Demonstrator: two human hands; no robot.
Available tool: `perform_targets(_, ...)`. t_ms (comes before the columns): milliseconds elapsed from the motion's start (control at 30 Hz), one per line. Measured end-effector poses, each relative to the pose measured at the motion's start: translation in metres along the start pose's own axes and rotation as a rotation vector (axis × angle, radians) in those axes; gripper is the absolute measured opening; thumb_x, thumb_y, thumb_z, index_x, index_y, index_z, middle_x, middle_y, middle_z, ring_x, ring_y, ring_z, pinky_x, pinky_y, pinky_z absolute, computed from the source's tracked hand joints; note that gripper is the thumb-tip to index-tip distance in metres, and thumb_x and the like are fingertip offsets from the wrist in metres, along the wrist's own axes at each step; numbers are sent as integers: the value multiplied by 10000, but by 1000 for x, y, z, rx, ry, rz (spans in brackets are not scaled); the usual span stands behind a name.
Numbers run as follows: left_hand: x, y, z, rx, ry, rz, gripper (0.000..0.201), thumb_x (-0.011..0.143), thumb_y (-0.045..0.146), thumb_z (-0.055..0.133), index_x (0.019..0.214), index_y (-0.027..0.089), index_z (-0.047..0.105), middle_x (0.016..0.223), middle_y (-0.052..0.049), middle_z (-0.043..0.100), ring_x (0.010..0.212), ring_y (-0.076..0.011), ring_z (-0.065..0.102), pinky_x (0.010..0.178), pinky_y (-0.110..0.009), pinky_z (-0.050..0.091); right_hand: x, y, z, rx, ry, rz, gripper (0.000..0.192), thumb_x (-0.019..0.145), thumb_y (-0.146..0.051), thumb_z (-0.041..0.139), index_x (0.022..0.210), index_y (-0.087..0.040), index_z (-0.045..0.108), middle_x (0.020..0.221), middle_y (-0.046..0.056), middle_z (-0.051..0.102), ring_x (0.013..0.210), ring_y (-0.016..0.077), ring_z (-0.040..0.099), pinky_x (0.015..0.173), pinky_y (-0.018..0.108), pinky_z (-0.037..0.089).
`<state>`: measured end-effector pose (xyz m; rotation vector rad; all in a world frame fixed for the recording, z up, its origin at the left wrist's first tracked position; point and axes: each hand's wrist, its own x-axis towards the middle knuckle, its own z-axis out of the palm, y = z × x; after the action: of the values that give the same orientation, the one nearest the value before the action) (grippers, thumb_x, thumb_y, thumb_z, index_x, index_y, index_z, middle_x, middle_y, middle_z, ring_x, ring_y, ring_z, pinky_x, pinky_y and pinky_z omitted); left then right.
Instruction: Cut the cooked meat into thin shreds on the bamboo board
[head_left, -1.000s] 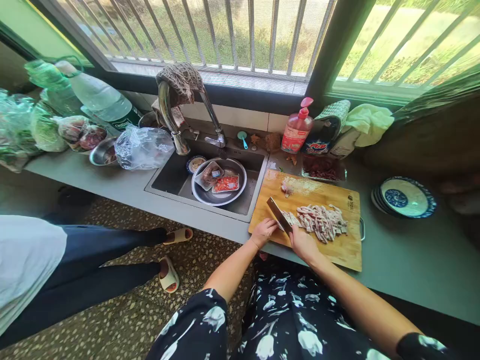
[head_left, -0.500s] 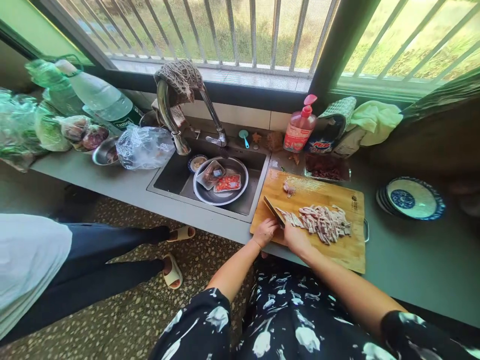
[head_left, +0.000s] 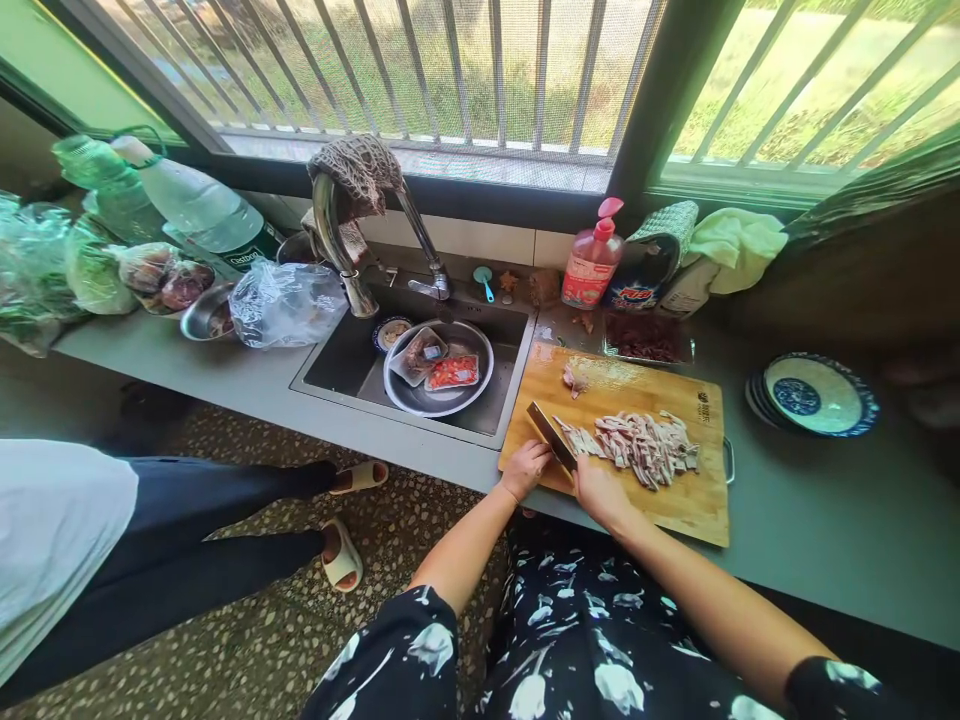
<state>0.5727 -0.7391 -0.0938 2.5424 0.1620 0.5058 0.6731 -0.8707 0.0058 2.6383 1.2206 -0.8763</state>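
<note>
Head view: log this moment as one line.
right hand: grips cleaver | left hand: on cutting board | meat strips: sliced

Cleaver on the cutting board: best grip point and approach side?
Grip the cleaver by its handle, at the near end under the right hand. Come from the counter's front edge; the blade angles away toward the sink, with sliced meat to its right and the left hand beside it on the cutting board.

Wood board (head_left: 675,500) matt, metal cleaver (head_left: 551,436) & basin (head_left: 439,402) shiny.
</note>
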Motion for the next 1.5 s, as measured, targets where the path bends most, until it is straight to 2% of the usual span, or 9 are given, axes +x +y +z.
perform_targets(200,0,-3,5,-1,3,11,272,874,190,339,931,160,604,961,-64,597,947,-154,507,811,-322,475,-12,11,16,-34,-60,-1,182,866,-218,322,966,-113,432,715,117,604,699,238,615,595,312,433)
perform_targets(400,3,2,-2,28,-31,20,237,865,185,360,912,158,590,933,-63,589,906,-150,510,792,-304,466,18,-6,-1,37,13,-19,234,861,-233,340,1032,-108,442,810,139,612,759,223,606,646,291,422)
perform_targets(567,15,11,-2,74,-56,-28,191,860,205,386,865,164,573,838,-57,581,796,-147,533,722,-292,469,20,42,-7,135,22,105,278,860,-307,358,1049,-117,432,833,115,614,773,207,599,635,260,396)
perform_targets(867,87,47,44,-144,-130,-18,165,825,147,412,869,155,570,889,-50,603,846,-149,554,773,-272,461,-9,100,7,313,210,235,248,864,-294,359,1029,-125,435,788,100,616,726,198,596,581,243,353)
perform_targets(933,107,38,36,-203,-66,-148,171,808,134,422,880,156,576,895,-48,614,841,-144,564,775,-264,457,-17,101,7,355,221,239,241,866,-299,356,1024,-135,432,794,95,618,723,189,595,575,236,344)
perform_targets(1033,141,10,13,-162,117,-585,153,798,197,452,881,145,569,884,-70,617,820,-157,573,757,-283,449,-26,95,8,364,162,179,203,862,-283,376,998,-146,437,795,88,617,732,175,593,585,223,343)
perform_targets(1133,176,-13,-2,-105,88,-899,354,703,356,590,969,131,531,929,-114,607,872,-207,568,753,-309,435,-25,82,8,297,77,113,193,855,-274,389,1001,-158,439,780,85,616,728,182,599,591,230,351)
perform_targets(1300,207,-16,3,-132,-126,-940,380,565,269,695,900,176,543,831,-75,623,810,-219,583,693,-294,428,-6,72,2,242,64,97,208,852,-274,368,996,-146,446,780,102,621,741,208,606,597,250,366)
perform_targets(1500,178,-5,-18,-799,45,-978,358,543,166,696,853,159,516,722,-21,605,629,-145,586,598,-242,445,9,91,-3,277,123,267,232,859,-284,352,1007,-126,435,791,124,613,748,204,599,624,262,376)
